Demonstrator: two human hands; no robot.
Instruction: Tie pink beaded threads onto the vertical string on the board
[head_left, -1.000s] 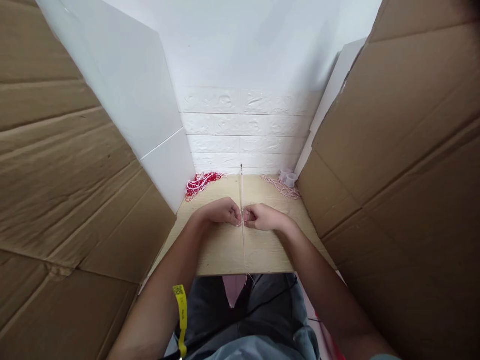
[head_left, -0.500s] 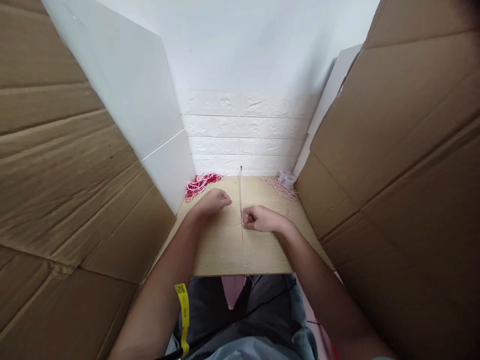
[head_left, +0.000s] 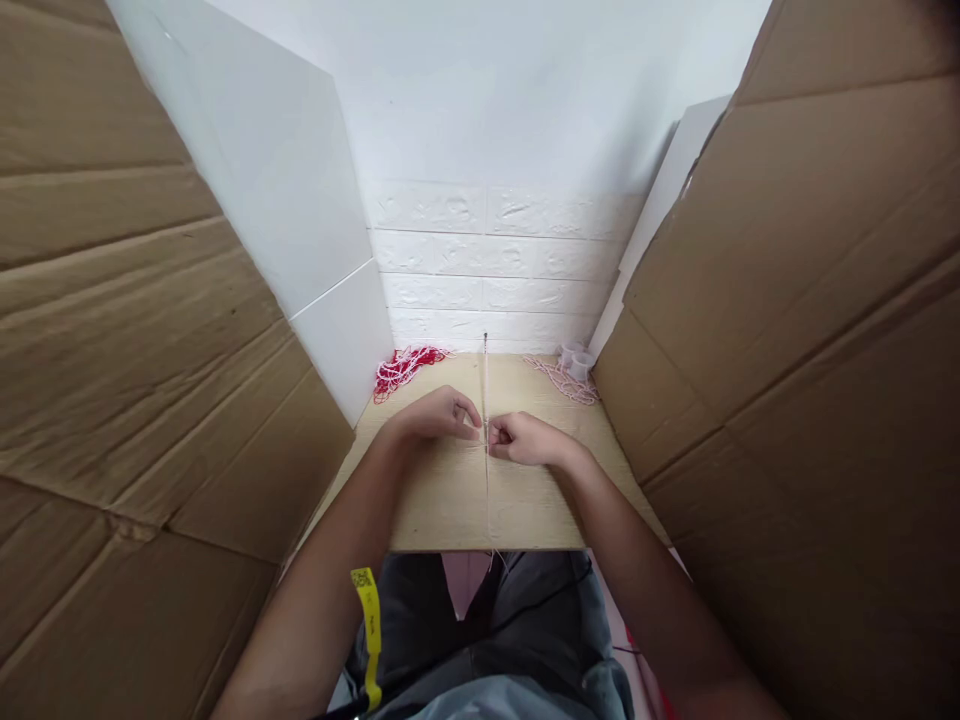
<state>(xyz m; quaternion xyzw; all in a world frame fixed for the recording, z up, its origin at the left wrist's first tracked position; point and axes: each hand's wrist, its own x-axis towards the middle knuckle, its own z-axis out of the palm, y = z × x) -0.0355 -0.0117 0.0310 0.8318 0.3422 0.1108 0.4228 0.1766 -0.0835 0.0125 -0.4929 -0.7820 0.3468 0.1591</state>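
Note:
A thin pale cord (head_left: 486, 385) runs from a small dark pin (head_left: 485, 336) at the back of the wooden board (head_left: 439, 500) straight towards me, and its loose ends hang over the front edge. My right hand (head_left: 525, 438) is closed in a pinch at the cord's middle, against its right side. Just left of the same spot is my left hand (head_left: 442, 412), its fingers curved and slightly apart, the tips close to the cord. Nothing shows between them. Whether they touch the cord is too small to tell.
A heap of red and white cord (head_left: 405, 370) lies at the back left. Pale pink cord (head_left: 566, 382) and small clear plastic cups (head_left: 576, 360) are at the back right. Cardboard walls (head_left: 150, 400) rise on both sides, with a white brick-patterned wall (head_left: 435, 255) behind.
My left hand has moved right and slightly nearer to me, up to the cord, and its closed fingers have parted. My right hand has stayed in its place on the cord.

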